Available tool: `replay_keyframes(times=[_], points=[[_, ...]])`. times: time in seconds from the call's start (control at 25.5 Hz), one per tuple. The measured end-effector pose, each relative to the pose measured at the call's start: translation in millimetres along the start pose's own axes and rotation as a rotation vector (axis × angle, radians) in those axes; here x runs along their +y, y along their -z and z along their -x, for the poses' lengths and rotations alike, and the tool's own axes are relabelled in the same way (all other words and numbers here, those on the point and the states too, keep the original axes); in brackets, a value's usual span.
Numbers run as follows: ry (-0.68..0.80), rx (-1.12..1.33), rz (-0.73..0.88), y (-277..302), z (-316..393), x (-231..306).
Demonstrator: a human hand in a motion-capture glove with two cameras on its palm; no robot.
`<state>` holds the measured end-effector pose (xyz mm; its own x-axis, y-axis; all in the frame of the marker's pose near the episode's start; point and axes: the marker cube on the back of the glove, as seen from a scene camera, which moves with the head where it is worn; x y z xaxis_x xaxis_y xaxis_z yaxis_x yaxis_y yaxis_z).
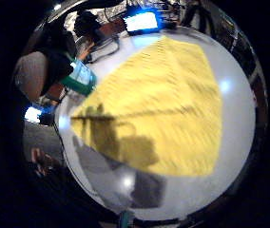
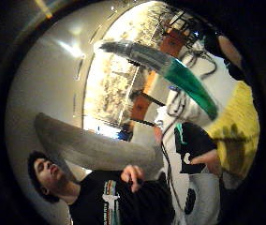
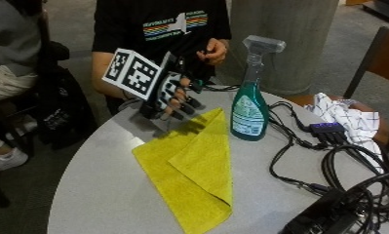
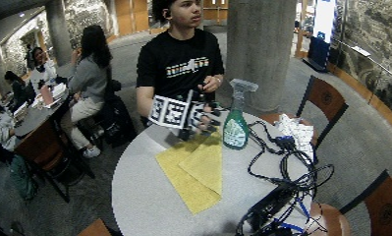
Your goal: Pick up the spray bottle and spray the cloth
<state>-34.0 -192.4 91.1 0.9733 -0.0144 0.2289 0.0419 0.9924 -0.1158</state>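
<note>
The black-gloved right hand [image 3: 171,97], fingers apart left of centre, should wrap the upright green plastic spray bottle's [image 3: 249,105] neck, then aim at the folded yellow cloth [image 3: 194,175].

No wording showing legibly anywhere, spray bottle [image 3: 249,109] carrying a white label with print too small to read, person's black shirt [image 3: 174,24] bearing striped, unreadable lettering

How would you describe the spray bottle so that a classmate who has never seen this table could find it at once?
Start at the round grey table and find the yellow cloth spread on it. Just beside the cloth's far corner stands the spray bottle, upright, near the black cables. It is the only tall thing there: green liquid, white label, grey trigger top.
</note>
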Motion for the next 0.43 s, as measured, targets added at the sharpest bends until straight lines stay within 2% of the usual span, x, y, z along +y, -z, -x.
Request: replay_keyframes(times=[0.24,0.43], points=[[-0.111,0.333,-0.013,42,-35,82],[-0.121,0.433,-0.013,53,-65,111]])
